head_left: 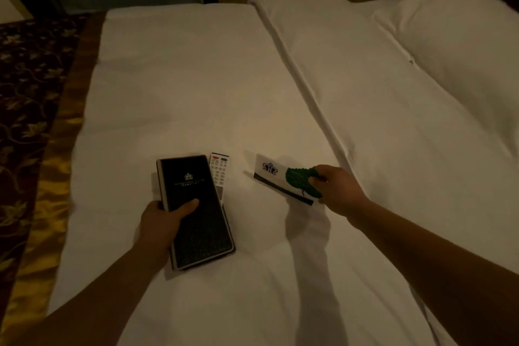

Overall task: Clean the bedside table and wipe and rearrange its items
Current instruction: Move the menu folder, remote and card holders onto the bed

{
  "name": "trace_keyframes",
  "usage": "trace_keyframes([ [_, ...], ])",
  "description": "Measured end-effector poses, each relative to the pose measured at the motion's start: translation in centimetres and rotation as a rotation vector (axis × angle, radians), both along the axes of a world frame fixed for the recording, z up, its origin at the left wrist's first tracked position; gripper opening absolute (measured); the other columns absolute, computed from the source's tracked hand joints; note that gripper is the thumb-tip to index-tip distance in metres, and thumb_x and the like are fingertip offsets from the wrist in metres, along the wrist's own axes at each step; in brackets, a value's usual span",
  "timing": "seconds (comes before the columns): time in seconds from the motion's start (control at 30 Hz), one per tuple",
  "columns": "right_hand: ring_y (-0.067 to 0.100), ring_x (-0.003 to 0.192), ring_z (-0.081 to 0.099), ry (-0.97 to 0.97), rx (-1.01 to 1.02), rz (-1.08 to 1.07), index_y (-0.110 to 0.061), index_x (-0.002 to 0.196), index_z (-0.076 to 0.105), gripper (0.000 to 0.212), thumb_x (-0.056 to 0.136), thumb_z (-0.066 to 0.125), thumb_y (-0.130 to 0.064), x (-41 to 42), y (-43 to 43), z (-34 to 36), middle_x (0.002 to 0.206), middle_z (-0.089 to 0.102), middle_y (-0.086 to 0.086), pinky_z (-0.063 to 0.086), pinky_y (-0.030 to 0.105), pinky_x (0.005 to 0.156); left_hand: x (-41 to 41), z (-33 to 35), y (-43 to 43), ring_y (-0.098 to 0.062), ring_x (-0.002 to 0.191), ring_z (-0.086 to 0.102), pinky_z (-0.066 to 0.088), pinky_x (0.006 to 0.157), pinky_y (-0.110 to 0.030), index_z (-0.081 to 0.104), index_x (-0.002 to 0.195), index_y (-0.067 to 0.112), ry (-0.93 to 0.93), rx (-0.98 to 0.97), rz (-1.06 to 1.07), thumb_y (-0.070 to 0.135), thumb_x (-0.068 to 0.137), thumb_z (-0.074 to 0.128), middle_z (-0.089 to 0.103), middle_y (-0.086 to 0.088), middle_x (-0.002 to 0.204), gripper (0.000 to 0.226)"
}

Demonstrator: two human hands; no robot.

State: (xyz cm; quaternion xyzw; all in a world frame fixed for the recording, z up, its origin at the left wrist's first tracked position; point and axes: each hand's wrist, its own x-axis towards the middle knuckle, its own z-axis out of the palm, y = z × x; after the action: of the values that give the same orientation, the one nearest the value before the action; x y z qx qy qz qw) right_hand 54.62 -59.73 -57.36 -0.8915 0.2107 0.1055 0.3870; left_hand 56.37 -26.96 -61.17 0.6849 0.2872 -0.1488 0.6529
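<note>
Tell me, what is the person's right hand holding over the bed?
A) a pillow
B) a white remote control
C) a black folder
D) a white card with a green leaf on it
D: the right hand grips the white card with a green leaf; the black folder is in the left hand.

The bed sheet (196,87) is white cloth, matt, softly creased near its lower edge. The black folder (196,205) has a grained, leather-like cover with a faint sheen. The remote control (219,168) beside it looks like pale plastic. The white card (273,180) seems smooth paper, matt, with a green leaf (299,180), possibly textured paper. The bed runner (36,149) along the left edge is glossy patterned fabric.
</note>
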Motion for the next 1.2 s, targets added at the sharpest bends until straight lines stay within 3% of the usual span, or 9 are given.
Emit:
trace_keyframes([
  [0.1, 0.025, 0.101, 0.062, -0.063, 0.04, -0.099, -0.014, 0.128, 0.058, 0.03, 0.099, 0.051, -0.018, 0.2, 0.0, -0.6, 0.12, 0.064, 0.011, 0.055, 0.042, 0.089, 0.2, -0.4, 0.0, -0.025, 0.086, 0.07, 0.056, 0.068, -0.031, 0.061, 0.122, 0.006, -0.036, 0.181, -0.053, 0.026, 0.075, 0.084, 0.069, -0.017, 0.117, 0.057],
  [0.2, 0.017, 0.105, 0.057, -0.146, 0.07, -0.17, -0.017, 0.136, 0.051, 0.038, 0.098, 0.052, -0.016, -0.3, -0.1, -0.8, 0.13, 0.06, 0.008, 0.046, 0.029, 0.088, 0.0, -0.2, -0.7, -0.037, 0.118, 0.057, 0.051, 0.097, -0.049, 0.039, 0.145, 0.01, -0.1, 0.484, -0.14, 0.024, 0.076, 0.084, 0.05, -0.021, 0.139, 0.084],
  [0.27, 0.021, 0.116, 0.054, -0.164, 0.015, -0.156, -0.018, 0.139, 0.048, 0.046, 0.095, 0.057, -0.017, -0.7, -0.3, -0.9, 0.136, 0.055, 0.007, 0.044, 0.033, 0.096, -0.5, 0.4, -1.4, -0.04, 0.129, 0.042, 0.041, 0.107, -0.053, 0.031, 0.151, 0.012, -0.158, 0.667, -0.2, 0.021, 0.077, 0.081, 0.039, -0.024, 0.142, 0.089],
  [0.4, 0.027, 0.13, 0.044, -0.202, -0.102, -0.134, -0.02, 0.134, 0.053, 0.048, 0.088, 0.066, -0.018, -2.3, -0.9, -0.8, 0.143, 0.048, 0.006, 0.035, 0.038, 0.107, -2.4, 2.1, -3.7, -0.04, 0.133, 0.035, 0.037, 0.106, -0.055, 0.042, 0.147, 0.013, -0.343, 0.916, -0.366, 0.016, 0.08, 0.075, 0.037, -0.019, 0.146, 0.075],
  [0.53, 0.025, 0.126, 0.048, -0.195, -0.065, -0.128, -0.027, 0.133, 0.054, 0.047, 0.088, 0.068, -0.022, -5.0, -2.3, -0.1, 0.141, 0.05, 0.002, 0.042, 0.045, 0.106, -4.2, 3.5, -7.4, -0.037, 0.135, 0.033, 0.03, 0.107, -0.054, 0.048, 0.142, 0.018, -0.45, 0.919, -0.603, 0.02, 0.079, 0.075, 0.042, -0.014, 0.145, 0.069],
  [0.67, 0.02, 0.123, 0.051, -0.173, -0.038, -0.156, -0.031, 0.133, 0.052, 0.048, 0.088, 0.068, -0.027, -8.0, -4.8, 1.6, 0.14, 0.051, -0.001, 0.044, 0.038, 0.102, -6.1, 4.7, -11.5, -0.027, 0.137, 0.026, 0.025, 0.11, -0.049, 0.04, 0.147, 0.03, -0.505, 0.891, -0.763, 0.048, 0.078, 0.06, 0.037, -0.005, 0.147, 0.074],
  [0.77, 0.019, 0.121, 0.053, -0.197, -0.068, -0.151, -0.031, 0.134, 0.053, 0.048, 0.088, 0.067, -0.027, -10.8, -7.1, 3.2, 0.138, 0.053, -0.002, 0.045, 0.039, 0.101, -7.5, 5.8, -15.2, -0.023, 0.141, 0.022, 0.022, 0.112, -0.047, 0.036, 0.149, 0.032, -0.537, 0.866, -0.796, 0.057, 0.074, 0.048, 0.034, -0.005, 0.151, 0.08],
  [1.03, 0.019, 0.119, 0.053, -0.244, -0.152, -0.238, -0.036, 0.134, 0.051, 0.052, 0.086, 0.068, -0.033, -20.4, -14.3, 6.3, 0.135, 0.055, -0.005, 0.046, 0.035, 0.095, -13.6, 9.1, -26.2, -0.024, 0.152, 0.002, 0.008, 0.12, -0.046, 0.018, 0.155, 0.031, -0.685, 0.883, -1.023, 0.065, 0.082, 0.034, 0.014, -0.007, 0.164, 0.082],
  [1.2, 0.019, 0.118, 0.052, -0.217, -0.171, -0.343, -0.041, 0.134, 0.049, 0.05, 0.087, 0.066, -0.037, -28.6, -19.8, 7.4, 0.133, 0.054, -0.008, 0.047, 0.038, 0.095, -18.5, 10.3, -34.1, -0.024, 0.153, -0.004, 0.006, 0.122, -0.049, 0.011, 0.156, 0.032, -0.77, 0.869, -1.144, 0.061, 0.093, 0.041, 0.006, -0.005, 0.167, 0.076],
])
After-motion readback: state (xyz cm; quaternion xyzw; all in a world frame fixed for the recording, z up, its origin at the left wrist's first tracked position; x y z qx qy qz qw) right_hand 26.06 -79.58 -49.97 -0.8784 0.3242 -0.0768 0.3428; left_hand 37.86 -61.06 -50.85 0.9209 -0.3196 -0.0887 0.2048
